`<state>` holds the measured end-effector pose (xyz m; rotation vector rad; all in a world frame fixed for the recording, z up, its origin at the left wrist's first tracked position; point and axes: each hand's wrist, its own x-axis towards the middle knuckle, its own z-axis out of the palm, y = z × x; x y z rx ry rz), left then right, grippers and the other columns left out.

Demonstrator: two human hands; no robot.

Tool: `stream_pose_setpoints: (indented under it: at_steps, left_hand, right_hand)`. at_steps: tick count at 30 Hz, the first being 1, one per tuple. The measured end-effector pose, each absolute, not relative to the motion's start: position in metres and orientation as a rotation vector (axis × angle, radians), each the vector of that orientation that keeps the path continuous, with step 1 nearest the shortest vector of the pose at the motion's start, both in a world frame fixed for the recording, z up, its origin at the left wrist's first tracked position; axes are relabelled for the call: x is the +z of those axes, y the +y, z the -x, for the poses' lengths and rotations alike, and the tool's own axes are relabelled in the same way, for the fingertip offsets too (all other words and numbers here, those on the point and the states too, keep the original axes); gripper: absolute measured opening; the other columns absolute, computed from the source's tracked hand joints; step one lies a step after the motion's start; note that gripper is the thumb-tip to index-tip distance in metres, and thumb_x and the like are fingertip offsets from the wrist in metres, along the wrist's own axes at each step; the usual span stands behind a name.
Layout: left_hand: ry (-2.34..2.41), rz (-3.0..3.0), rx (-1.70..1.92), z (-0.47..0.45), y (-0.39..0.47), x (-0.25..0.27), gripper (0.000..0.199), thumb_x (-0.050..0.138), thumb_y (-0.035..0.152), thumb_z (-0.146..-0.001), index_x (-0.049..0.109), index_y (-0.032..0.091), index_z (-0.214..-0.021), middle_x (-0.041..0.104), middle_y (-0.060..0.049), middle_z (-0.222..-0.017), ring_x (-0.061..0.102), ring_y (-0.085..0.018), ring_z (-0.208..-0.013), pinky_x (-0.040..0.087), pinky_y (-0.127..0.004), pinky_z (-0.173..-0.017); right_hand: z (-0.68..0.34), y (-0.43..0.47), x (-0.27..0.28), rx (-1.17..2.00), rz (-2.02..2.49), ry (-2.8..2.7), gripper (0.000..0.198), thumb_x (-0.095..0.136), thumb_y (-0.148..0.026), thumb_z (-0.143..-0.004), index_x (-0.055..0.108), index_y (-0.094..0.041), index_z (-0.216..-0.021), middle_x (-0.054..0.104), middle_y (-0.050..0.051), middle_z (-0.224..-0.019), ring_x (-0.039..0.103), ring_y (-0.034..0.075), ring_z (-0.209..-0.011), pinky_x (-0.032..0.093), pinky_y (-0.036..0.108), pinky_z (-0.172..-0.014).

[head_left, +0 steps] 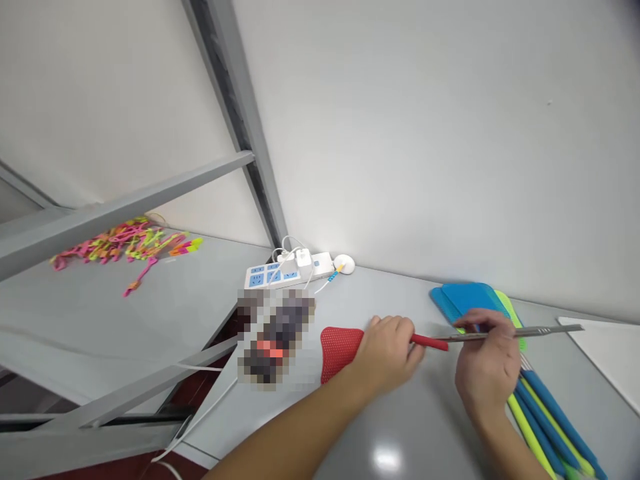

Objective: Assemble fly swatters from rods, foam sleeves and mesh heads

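My left hand (387, 350) is closed around the neck of a red fly swatter head (337, 350), whose perforated flap sticks out to the left. The swatter's red stem (431, 342) points right from my fist. My right hand (490, 360) grips a thin silver metal rod (545, 330), lying nearly level. The rod's left end meets or overlaps the stem's tip; I cannot tell whether it sits inside. Beneath and beside my right hand lies a pile of blue and yellow-green fly swatters (465, 299), their long handles (555, 407) running toward the front right.
A white power strip (323, 263) with plugged-in chargers and cables stands against the wall, beside a round white device (345, 264). A pixelated object (277, 340) lies left of the swatter. Grey metal frame bars (240, 100) rise at left, with colourful cords (135, 243) beyond. A white sheet (610, 353) lies far right.
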<state>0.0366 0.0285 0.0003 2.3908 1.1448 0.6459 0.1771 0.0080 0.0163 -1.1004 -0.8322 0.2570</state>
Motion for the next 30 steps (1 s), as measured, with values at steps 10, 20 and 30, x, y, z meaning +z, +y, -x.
stream_pose_setpoints:
  at_steps: [10,20,30]
  left_hand:
    - [1.289,-2.418,0.617,-0.033,0.039,0.002,0.028,0.043,0.027,-0.097,0.047,0.02,-0.07,0.062,-0.002,-0.073,0.055,-0.019,-0.072,0.029,-0.034,-0.069]
    - [1.328,-2.431,0.58,-0.032,0.042,0.003,0.033,0.042,0.027,-0.097,0.051,0.02,-0.066,0.066,-0.003,-0.072,0.057,-0.019,-0.071,0.03,-0.033,-0.07]
    - [1.295,-2.395,0.535,-0.035,0.031,0.008,0.025,0.048,0.027,-0.091,0.057,0.022,-0.069,0.064,-0.001,-0.063,0.055,-0.018,-0.06,0.029,-0.031,-0.063]
  right_hand:
    - [-0.168,-0.001,0.032,0.399,0.987,-0.77,0.032,0.043,-0.045,-0.1,0.05,-0.021,-0.08,0.046,-0.003,-0.077,0.044,0.008,-0.052,0.04,0.026,-0.05]
    - [-0.164,-0.005,0.036,0.385,0.904,-0.865,0.03,0.041,-0.036,-0.102,0.044,-0.021,-0.077,0.045,-0.003,-0.079,0.042,0.007,-0.049,0.037,0.027,-0.045]
    - [-0.16,-0.007,0.037,0.346,0.816,-0.87,0.033,0.039,-0.036,-0.102,0.046,-0.021,-0.074,0.047,0.0,-0.081,0.043,0.009,-0.055,0.036,0.027,-0.047]
